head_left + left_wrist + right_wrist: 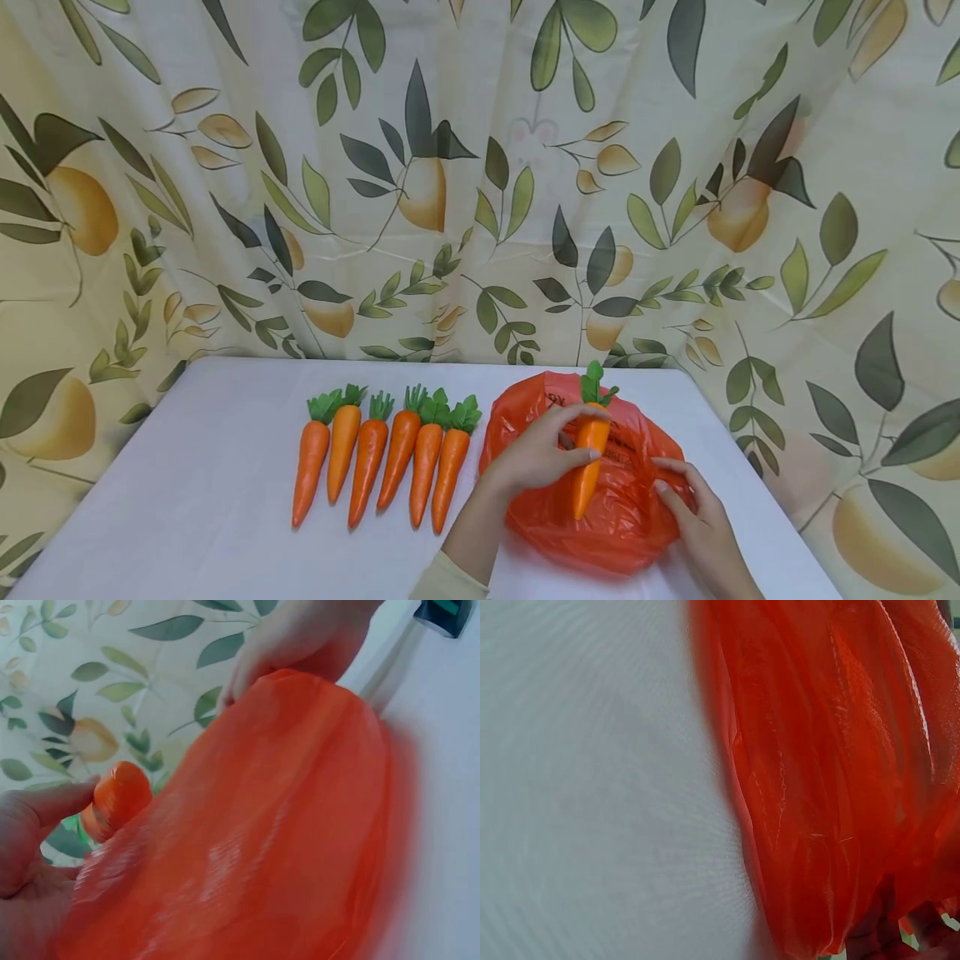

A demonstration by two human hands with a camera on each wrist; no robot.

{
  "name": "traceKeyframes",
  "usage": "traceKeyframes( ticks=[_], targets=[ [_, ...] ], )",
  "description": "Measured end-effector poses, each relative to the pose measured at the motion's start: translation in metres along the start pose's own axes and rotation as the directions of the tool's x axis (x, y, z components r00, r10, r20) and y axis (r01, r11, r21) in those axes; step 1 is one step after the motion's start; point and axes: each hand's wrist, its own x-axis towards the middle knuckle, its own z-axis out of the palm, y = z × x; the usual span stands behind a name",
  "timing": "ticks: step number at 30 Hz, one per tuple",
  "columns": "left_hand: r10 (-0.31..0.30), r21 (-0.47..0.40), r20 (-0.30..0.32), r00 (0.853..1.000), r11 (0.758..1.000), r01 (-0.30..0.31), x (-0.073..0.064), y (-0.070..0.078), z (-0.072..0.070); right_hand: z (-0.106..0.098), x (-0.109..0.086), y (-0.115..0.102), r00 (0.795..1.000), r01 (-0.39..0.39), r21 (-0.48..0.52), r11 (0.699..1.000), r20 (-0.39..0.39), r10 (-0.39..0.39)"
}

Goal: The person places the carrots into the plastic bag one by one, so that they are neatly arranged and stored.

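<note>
My left hand (pixel 536 450) pinches an orange carrot (pixel 590 462) with a green leafy top between thumb and fingers. It holds the carrot upright in front of a red plastic bag (pixel 555 529), tip downward. In the left wrist view the same carrot (pixel 129 791) appears end-on beside the bag (pixel 262 825). On the bag's right side, my right hand (pixel 701 521) grips its edge with thumb and fingers. The bag (pixel 817 787) fills much of the right wrist view, with dark fingers (pixel 889 937) at the bottom right. What the bag holds is hidden.
Several carrots (pixel 367 467) lie side by side in a row on the white table (pixel 187 500), left of the bag, leaves toward the back. A leaf-and-fruit patterned curtain (pixel 450 292) hangs behind the table. A dark object (pixel 446 616) shows at the left wrist view's top corner.
</note>
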Motion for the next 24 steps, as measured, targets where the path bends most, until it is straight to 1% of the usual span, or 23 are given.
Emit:
traceKeyframes(
  ticks=[3, 6, 9, 12, 18, 21, 24],
  targets=[
    [-0.022, -0.019, 0.008, 1.0, 1.0, 0.022, 0.006, -0.004, 0.008, 0.001, -0.001, -0.003, 1.0, 0.004, 0.005, 1.0, -0.008, -0.004],
    [-0.063, 0.0, -0.002, 0.998, 0.998, 0.063, 0.012, -0.007, 0.015, 0.001, -0.001, -0.005, 0.999, 0.037, 0.003, 0.999, -0.015, -0.037],
    [-0.076, 0.03, 0.002, 0.997, 0.997, 0.076, 0.018, -0.011, 0.021, 0.002, -0.001, -0.005, 0.996, 0.081, -0.005, 0.997, -0.025, -0.081],
    [-0.085, 0.039, -0.004, 0.996, 0.996, 0.085, 0.023, -0.016, 0.028, 0.003, -0.002, -0.006, 0.992, 0.119, -0.016, 0.993, -0.037, -0.119],
    [-0.105, 0.032, -0.026, 0.994, 0.994, 0.106, 0.028, -0.023, 0.043, 0.001, -0.004, -0.006, 0.99, 0.136, -0.009, 0.991, -0.044, -0.136],
    [-0.147, 0.047, -0.04, 0.988, 0.988, 0.149, 0.03, -0.028, 0.052, 0.001, -0.005, -0.005, 0.988, 0.147, 0.004, 0.989, -0.048, -0.146],
    [-0.227, 0.071, -0.077, 0.971, 0.97, 0.233, 0.031, -0.034, 0.063, 0.0, -0.006, -0.005, 0.988, 0.147, 0.004, 0.989, -0.048, -0.146]
  ],
)
